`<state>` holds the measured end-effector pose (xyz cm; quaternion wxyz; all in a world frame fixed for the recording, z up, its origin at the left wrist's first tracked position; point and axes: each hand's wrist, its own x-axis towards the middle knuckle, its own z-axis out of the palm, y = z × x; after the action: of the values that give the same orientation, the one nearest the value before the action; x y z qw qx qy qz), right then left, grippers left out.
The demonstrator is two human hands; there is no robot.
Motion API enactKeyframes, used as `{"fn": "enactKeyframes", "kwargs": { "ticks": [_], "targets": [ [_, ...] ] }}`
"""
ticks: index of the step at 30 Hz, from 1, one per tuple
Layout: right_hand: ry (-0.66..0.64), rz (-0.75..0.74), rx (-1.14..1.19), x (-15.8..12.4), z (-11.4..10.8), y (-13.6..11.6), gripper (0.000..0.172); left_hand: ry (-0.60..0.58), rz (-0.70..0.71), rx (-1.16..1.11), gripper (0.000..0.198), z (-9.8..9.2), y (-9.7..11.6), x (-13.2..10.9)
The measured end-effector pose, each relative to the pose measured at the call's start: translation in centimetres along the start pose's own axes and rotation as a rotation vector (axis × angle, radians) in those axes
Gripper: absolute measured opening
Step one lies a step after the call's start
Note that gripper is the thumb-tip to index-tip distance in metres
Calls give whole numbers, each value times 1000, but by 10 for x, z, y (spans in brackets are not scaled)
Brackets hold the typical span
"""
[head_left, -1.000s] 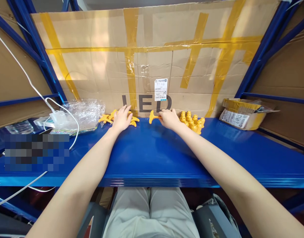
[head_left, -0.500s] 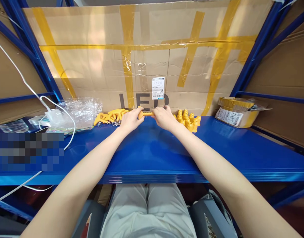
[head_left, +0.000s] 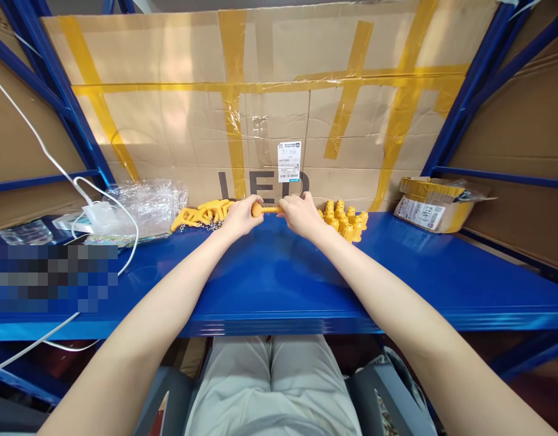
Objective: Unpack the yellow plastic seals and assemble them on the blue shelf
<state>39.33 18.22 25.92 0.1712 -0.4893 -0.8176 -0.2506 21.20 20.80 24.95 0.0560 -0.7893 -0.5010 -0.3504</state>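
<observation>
Yellow ridged piece [head_left: 270, 209] spans the gap between left hand [head_left: 242, 217] and right hand [head_left: 302, 215], gripped at both ends, towards the blue shelf's [head_left: 279, 278] far side. Holding it level and straight should help. Yellow chained pieces [head_left: 201, 214] crowd the left hand, yellow cones [head_left: 346, 223] the right; cardboard [head_left: 188, 133] blocks reach beyond.

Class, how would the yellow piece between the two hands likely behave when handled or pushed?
Probably stiff: the yellow piece spans straight from the left hand to the right hand without sagging. Probably light: pinching grips seem enough to hold it. Its narrow shaft might roll, though the wider end could check that.
</observation>
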Motion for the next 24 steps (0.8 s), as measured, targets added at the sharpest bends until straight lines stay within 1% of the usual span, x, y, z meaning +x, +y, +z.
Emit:
{"fn": "enactKeyframes", "kwargs": {
  "ticks": [10, 15, 17, 21, 24],
  "targets": [
    [63, -44, -47, 1, 2, 1, 21, -36, -67, -155, 33, -3, -2, 6],
    [68, -70, -41, 2, 4, 1, 21, -90, -90, -174, 32, -7, -3, 4],
    [55, -73, -7, 1, 6, 3, 20, -73, -58, -107, 32, -6, -3, 1],
    [-41, -60, 137, -3, 14, 12, 23, 6, 107, 133, 34, -4, 0, -6],
    [-103, -35, 229, -4, 18, 18, 25, 3, 183, 274, 36, -1, 3, -10]
  ]
}}
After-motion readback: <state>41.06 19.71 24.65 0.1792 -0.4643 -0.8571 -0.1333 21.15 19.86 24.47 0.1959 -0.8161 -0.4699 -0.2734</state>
